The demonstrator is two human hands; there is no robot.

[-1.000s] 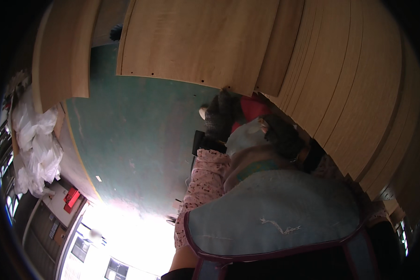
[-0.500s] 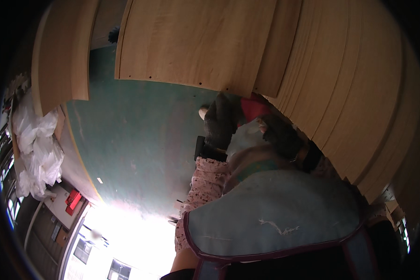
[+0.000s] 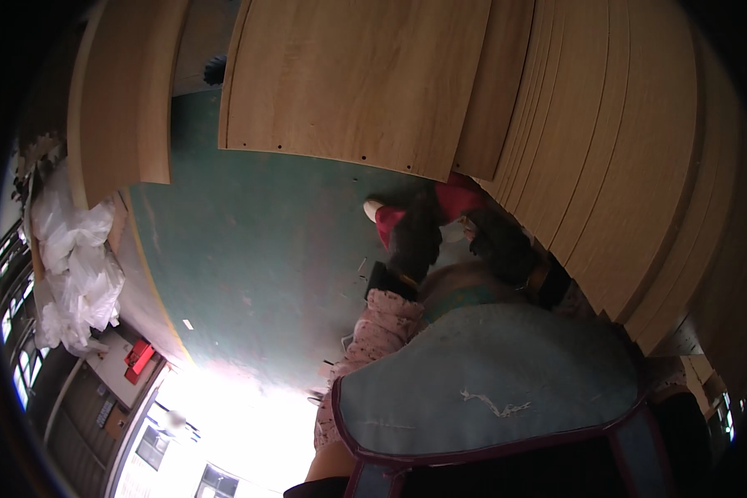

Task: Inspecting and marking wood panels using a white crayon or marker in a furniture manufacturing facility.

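Observation:
My left hand point(image 3: 415, 236), in a dark glove, hangs over a red shoe point(image 3: 388, 221) with a pale toe; its fingers blend into shadow, so their pose is unclear. My right hand point(image 3: 504, 246), also gloved, is closed with its bare fingertips drawn together beside the stack of wood-grain panels point(image 3: 618, 141). Whatever those fingertips hold, if anything, is too small to make out. Just beyond both hands is another red patch point(image 3: 461, 197), perhaps the other shoe. A large wood-grain panel point(image 3: 353, 79) with small holes along its near edge stands ahead of my hands.
A narrower panel point(image 3: 496, 91) stands between the large panel and the stack. Another curved-looking panel point(image 3: 129, 100) is at far left, near crumpled clear plastic point(image 3: 79, 274). A green floor point(image 3: 249, 241) lies below. My blue apron point(image 3: 490, 378) covers the lower middle.
My left hand has moved right and slightly down, nearer my right hand, uncovering more of the red shoe. My right hand stays in nearly the same pose. The view has shifted slightly.

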